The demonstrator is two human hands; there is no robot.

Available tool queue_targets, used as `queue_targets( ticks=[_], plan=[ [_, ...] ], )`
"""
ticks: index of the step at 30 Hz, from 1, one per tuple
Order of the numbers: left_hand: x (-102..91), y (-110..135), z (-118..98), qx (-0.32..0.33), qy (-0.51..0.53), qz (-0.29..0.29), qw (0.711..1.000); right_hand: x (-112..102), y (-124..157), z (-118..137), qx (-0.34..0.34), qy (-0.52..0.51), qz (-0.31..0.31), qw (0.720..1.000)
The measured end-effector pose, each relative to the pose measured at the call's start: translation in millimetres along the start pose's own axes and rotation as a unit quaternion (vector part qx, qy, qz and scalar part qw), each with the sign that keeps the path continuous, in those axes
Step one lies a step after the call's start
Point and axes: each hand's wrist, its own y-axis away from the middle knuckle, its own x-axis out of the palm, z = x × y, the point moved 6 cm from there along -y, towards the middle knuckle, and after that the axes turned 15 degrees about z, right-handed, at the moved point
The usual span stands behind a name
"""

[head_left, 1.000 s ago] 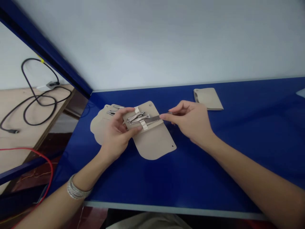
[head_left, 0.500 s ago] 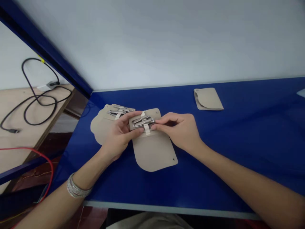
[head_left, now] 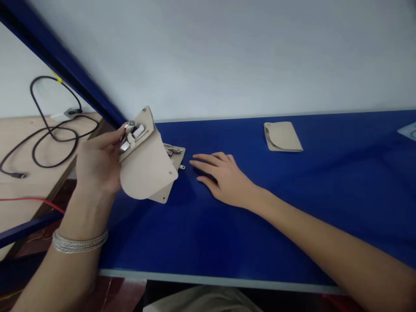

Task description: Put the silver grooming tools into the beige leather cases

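Observation:
My left hand grips an unfolded beige manicure case, raised and tilted at the left. Metal nail clippers sit under a pale strap on its upper part, near my fingertips. Behind it, partly covered, a second open case lies on the table with metal tools on it. A small shiny metal end pokes out past its right edge; what it belongs to is hidden. My right hand is open and empty over the blue tabletop, fingers pointing left toward that metal end.
A folded beige case lies on the blue table near the wall. A light-blue patterned item shows at the right edge. A black cable coils on the wooden table at left, beside a blue frame post.
My left hand has lifted the case off the table, moving it left and tilting it. My right hand has let go of the clippers, and its fingers have spread.

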Motion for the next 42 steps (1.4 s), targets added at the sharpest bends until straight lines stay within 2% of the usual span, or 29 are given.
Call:
queue_targets(
  ticks=[4,8,11,15,18,22,26,29,31,34,37,39,42],
  plan=[
    [1.4,-1.8,11.1,-0.027,0.017,-0.007,0.999,8.6,-23.4,11.0,0.046,0.005,0.007,0.999],
    [7.1,-2.6,21.0,-0.036,0.008,0.013,0.999,10.6,-48.4,19.2,0.09,0.012,0.016,0.996],
    [9.9,-2.2,28.4,-0.034,-0.019,0.029,0.999,8.2,-52.9,15.5,0.106,0.021,0.02,0.994],
    [16.5,1.0,41.9,-0.023,-0.065,0.082,0.994,-7.6,-27.8,-14.3,0.152,-0.036,-0.03,0.987],
    [27.1,7.3,53.0,-0.033,-0.084,0.141,0.986,-22.4,-0.1,-31.9,0.142,-0.045,-0.033,0.988],
    [44.1,19.9,63.8,-0.06,-0.102,0.213,0.97,-29.5,26.8,-39.0,0.122,-0.021,0.007,0.992],
    [55.6,29.1,68.6,-0.049,-0.145,0.259,0.954,-30.9,38.1,-43.8,0.139,-0.051,-0.047,0.988],
    [58.4,31.4,71.4,-0.041,-0.172,0.269,0.947,-32.1,42.3,-51.4,0.161,-0.144,-0.098,0.971],
    [60.1,31.9,73.7,-0.043,-0.186,0.279,0.941,-31.4,44.5,-55.3,0.164,-0.253,-0.111,0.947],
    [64.3,33.2,75.9,-0.038,-0.199,0.299,0.932,-28.8,45.1,-50.5,0.128,-0.41,-0.082,0.9],
    [69.3,36.3,78.1,-0.033,-0.205,0.317,0.926,-28.9,45.3,-38.4,0.083,-0.477,-0.05,0.874],
    [72.1,39.0,79.4,-0.033,-0.214,0.322,0.922,-29.4,46.2,-32.6,0.076,-0.47,-0.051,0.878],
    [75.5,42.5,79.7,-0.027,-0.217,0.324,0.92,-26.9,47.2,-28.1,0.093,-0.41,-0.066,0.905]
  ],
)
